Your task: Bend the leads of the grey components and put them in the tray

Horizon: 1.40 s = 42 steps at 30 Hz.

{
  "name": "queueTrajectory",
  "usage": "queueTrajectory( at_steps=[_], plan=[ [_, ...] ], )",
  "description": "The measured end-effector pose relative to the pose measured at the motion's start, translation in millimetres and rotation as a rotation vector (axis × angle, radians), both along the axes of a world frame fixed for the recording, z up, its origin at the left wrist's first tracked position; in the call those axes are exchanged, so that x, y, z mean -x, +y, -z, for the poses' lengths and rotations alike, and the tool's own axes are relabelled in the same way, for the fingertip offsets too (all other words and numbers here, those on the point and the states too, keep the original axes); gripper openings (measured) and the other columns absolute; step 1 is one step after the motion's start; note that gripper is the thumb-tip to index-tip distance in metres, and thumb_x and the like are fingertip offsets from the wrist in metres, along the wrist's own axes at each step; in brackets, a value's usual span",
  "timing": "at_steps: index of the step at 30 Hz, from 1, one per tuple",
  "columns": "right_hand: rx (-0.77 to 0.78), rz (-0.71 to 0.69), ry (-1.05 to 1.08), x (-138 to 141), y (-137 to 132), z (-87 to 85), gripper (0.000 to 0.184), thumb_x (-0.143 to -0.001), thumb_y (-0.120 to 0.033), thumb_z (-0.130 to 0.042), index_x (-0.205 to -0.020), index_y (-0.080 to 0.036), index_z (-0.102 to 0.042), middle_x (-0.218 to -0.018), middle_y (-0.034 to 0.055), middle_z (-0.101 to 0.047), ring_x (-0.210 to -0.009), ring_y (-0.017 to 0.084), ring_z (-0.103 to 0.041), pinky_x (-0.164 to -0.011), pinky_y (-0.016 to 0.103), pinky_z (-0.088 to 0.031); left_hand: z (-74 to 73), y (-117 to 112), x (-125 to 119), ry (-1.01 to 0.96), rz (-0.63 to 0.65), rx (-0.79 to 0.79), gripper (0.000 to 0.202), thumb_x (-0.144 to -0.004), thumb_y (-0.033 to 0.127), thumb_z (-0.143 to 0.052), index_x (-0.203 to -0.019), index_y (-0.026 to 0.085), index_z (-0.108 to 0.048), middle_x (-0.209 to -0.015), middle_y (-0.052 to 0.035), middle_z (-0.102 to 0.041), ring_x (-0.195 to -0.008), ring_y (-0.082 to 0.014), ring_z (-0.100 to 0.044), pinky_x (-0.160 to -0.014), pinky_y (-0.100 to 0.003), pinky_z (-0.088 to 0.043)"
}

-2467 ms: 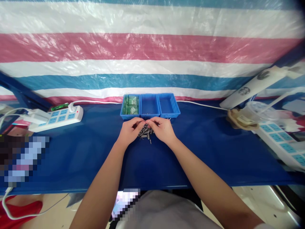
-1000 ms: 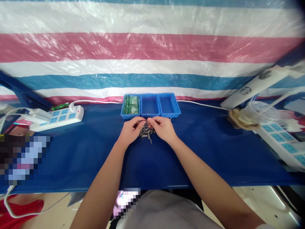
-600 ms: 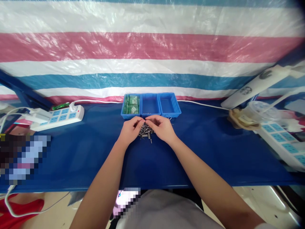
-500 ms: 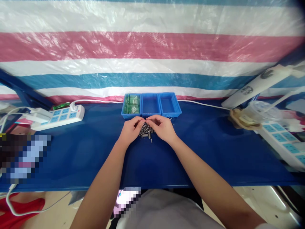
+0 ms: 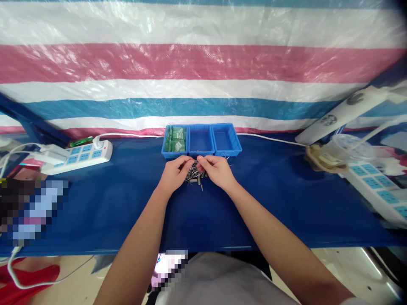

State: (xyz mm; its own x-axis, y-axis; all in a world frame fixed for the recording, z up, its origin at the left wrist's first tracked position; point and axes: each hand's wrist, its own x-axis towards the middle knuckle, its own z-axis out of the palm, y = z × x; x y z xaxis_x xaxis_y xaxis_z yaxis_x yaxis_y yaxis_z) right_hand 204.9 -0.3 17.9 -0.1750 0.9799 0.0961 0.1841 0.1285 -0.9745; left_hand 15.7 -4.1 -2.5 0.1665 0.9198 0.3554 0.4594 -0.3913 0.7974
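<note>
Blue bench (image 5: 127, 203): left bin (image 5: 174, 141) w/ green parts (image 5: 176, 140); hands at metal pile (image 5: 194, 176).

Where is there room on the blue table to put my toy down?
Bare cloth lies between the left power strip and the left hand, and between the right hand and the cup. The near edge by the forearms is free too. It is crowded around the metal parts and the bins.
</note>
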Motion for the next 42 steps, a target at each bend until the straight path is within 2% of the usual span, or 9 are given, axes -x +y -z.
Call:
queueTrajectory(
  at_steps=[5, 11, 15, 21, 27, 31, 34, 38, 42],
  plan=[
    [0.011, -0.013, -0.02, -1, 1, 0.4, 0.05, -0.093, -0.061, -0.059, -0.071, -0.018, -0.071, -0.064, 0.0034, -0.07, -0.06, 0.016, -0.066, -0.062, 0.028, -0.052, 0.7, 0, 0, 0.005, 0.006, -0.004, 0.029, -0.1, 0.043, -0.056, -0.097, 0.019, -0.073, -0.08, -0.0003, -0.073, -0.064, -0.0117, -0.064, -0.064, -0.023, -0.05],
    [-0.087, 0.007, 0.024, 0, 2, 7.3, 0.029, -0.087, -0.048, -0.072, -0.093, -0.019, -0.074, -0.08, 0.0036, -0.074, -0.068, 0.016, -0.066, -0.067, 0.03, -0.054, -0.6, 0, 1, 0.017, -0.01, 0.005, 0.03, -0.1, 0.044, -0.055, -0.098, 0.019, -0.073, -0.078, 0.0006, -0.072, -0.063, -0.0114, -0.064, -0.063, -0.023, -0.048],
    [-0.109, 0.021, 0.026, 1, 1, 9.2, 0.026, -0.084, -0.043, -0.075, -0.095, -0.02, -0.075, -0.083, 0.0045, -0.075, -0.068, 0.016, -0.065, -0.066, 0.03, -0.053, -1.4, -1, 1, 0.019, -0.02, -0.003, 0.031, -0.101, 0.044, -0.054, -0.099, 0.019, -0.073, -0.078, 0.0001, -0.072, -0.064, -0.0115, -0.063, -0.064, -0.023, -0.048],
    [-0.091, 0.013, -0.042, 0, 0, 1.2, 0.022, -0.086, -0.041, -0.072, -0.089, -0.019, -0.078, -0.084, 0.0048, -0.077, -0.069, 0.017, -0.066, -0.067, 0.031, -0.051, -2.6, -2, 2, 0.029, -0.035, 0.003, 0.034, -0.102, 0.044, -0.051, -0.098, 0.018, -0.072, -0.074, 0.0002, -0.07, -0.063, -0.0112, -0.061, -0.065, -0.023, -0.047],
    [-0.065, 0.006, -0.091, -1, 1, -1.9, 0.034, -0.091, -0.047, -0.065, -0.076, -0.018, -0.073, -0.073, 0.0039, -0.074, -0.065, 0.016, -0.064, -0.063, 0.028, -0.048, -5.0, -2, 1, 0.024, -0.021, 0.029, 0.035, -0.101, 0.045, -0.052, -0.098, 0.018, -0.073, -0.074, -0.0004, -0.07, -0.064, -0.0117, -0.061, -0.064, -0.023, -0.046],
    [0.01, 0.021, -0.001, 1, 1, -0.9, 0.045, -0.09, -0.059, -0.064, -0.074, -0.018, -0.071, -0.069, 0.0037, -0.072, -0.061, 0.014, -0.063, -0.059, 0.026, -0.049, -6.4, -2, 1, 0.036, -0.024, 0.041, 0.035, -0.102, 0.044, -0.05, -0.099, 0.018, -0.073, -0.074, -0.0003, -0.07, -0.064, -0.0119, -0.061, -0.065, -0.023, -0.047],
    [0.125, 0.1, 0.076, 1, 3, -2.5, 0.053, -0.085, -0.067, -0.065, -0.069, -0.018, -0.069, -0.064, 0.0038, -0.069, -0.055, 0.013, -0.061, -0.051, 0.024, -0.047, -7.3, -3, 1, 0.045, -0.027, 0.057, 0.037, -0.103, 0.046, -0.048, -0.101, 0.018, -0.073, -0.074, -0.0004, -0.07, -0.065, -0.0126, -0.062, -0.066, -0.024, -0.047],
    [0.267, 0.342, 0.163, -6, 8, -9.1, 0.054, -0.083, -0.069, -0.067, -0.068, -0.017, -0.066, -0.058, 0.0029, -0.065, -0.045, 0.011, -0.056, -0.037, 0.021, -0.037, -7.5, -3, 2, 0.06, -0.047, 0.082, 0.038, -0.103, 0.047, -0.047, -0.102, 0.019, -0.073, -0.073, 0.0, -0.07, -0.064, -0.0128, -0.062, -0.065, -0.024, -0.046],
    [0.249, 0.481, 0.193, -18, 15, -15.1, 0.047, -0.085, -0.063, -0.068, -0.075, -0.017, -0.067, -0.061, 0.0024, -0.065, -0.042, 0.009, -0.055, -0.033, 0.019, -0.035, -6.4, -3, 2, 0.071, -0.051, 0.095, 0.038, -0.102, 0.047, -0.048, -0.1, 0.02, -0.073, -0.071, 0.0005, -0.069, -0.062, -0.013, -0.062, -0.063, -0.024, -0.046]
  ],
)
